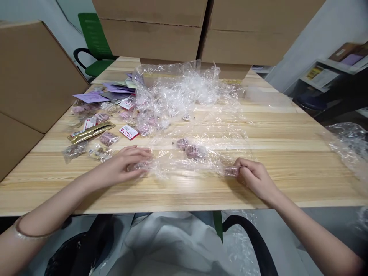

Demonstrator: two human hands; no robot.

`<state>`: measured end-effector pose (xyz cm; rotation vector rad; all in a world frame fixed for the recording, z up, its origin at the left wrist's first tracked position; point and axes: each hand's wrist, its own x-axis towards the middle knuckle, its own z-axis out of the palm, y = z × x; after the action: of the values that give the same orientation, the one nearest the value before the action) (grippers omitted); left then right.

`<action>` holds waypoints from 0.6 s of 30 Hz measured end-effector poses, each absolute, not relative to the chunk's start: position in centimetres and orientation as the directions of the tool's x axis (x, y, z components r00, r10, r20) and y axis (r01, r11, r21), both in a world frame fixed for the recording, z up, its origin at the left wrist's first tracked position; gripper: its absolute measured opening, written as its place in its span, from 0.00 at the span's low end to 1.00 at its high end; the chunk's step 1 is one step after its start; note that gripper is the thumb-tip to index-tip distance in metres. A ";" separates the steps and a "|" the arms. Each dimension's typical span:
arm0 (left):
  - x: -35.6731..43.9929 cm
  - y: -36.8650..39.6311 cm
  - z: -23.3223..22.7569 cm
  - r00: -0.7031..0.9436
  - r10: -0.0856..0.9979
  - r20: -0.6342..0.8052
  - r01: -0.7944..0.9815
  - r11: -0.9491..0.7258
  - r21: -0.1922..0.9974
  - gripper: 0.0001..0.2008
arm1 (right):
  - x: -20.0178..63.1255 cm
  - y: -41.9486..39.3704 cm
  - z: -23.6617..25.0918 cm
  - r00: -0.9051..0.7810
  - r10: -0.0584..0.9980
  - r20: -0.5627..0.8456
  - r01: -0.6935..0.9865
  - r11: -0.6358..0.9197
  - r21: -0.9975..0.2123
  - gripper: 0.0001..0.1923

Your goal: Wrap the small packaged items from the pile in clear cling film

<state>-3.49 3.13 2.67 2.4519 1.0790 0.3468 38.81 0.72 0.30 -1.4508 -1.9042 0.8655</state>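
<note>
Left hand: your left hand [126, 165] lies palm down near the table's front edge; fingers stretched flat and close together, pressing the left end of the clear plastic sheet [201, 130]; a small pinkish piece shows under the fingertips (cannot tell whether you grip it or only cover it).

Right hand: your right hand [254, 176] sits at the right end of the same sheet; fingers curled in tight, thumb against forefinger, pinching a gathered fold of the film with something small and pink in it.

Plastic sheet: spread flat on the wooden table [287, 161] between your two hands; further back it rises into a crumpled heap just before the cardboard boxes [178, 27].

Pink round pieces: two pink round pieces [191, 148] lie side by side, touching or nearly so, under or on the film, midway between your hands and slightly beyond them; a smaller one rests further back, near the heap.

Left of sheet: a scatter of small packets [100, 138]; a gold wrapper [92, 132] lying slantwise; red-and-white labels [128, 132]; purple cards [115, 90] behind them.

Surroundings: a large carton [31, 76] at the table's left edge; a green chair [96, 42] beyond it; more clear film [349, 147] hanging off the right side.

Wrist: a thin bangle [24, 232] on your left forearm.
</note>
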 end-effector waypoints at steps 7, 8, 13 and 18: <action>-4.4 6.0 3.2 0.492 0.854 0.167 0.838 -0.517 0.176 0.08 | 38.8 3.0 -0.8 -0.205 0.973 0.106 0.573 0.207 -0.793 0.16; -4.4 6.1 3.6 0.476 0.860 0.181 0.855 -0.502 0.135 0.08 | 38.7 3.3 -0.9 -0.232 0.961 0.151 0.609 0.265 -0.748 0.16; -3.5 5.6 5.3 0.566 0.810 0.154 0.810 -0.581 0.079 0.06 | 38.4 4.0 -0.6 -0.373 0.886 0.275 0.633 0.460 -0.623 0.11; -2.2 5.6 5.1 0.640 0.756 0.134 0.586 -0.594 0.551 0.10 | 38.7 5.6 0.0 -0.282 0.939 0.196 0.590 0.330 -0.737 0.14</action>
<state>-2.23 5.56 5.13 2.3985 1.0532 0.4946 38.70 5.57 0.04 -1.3388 -1.9783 0.7264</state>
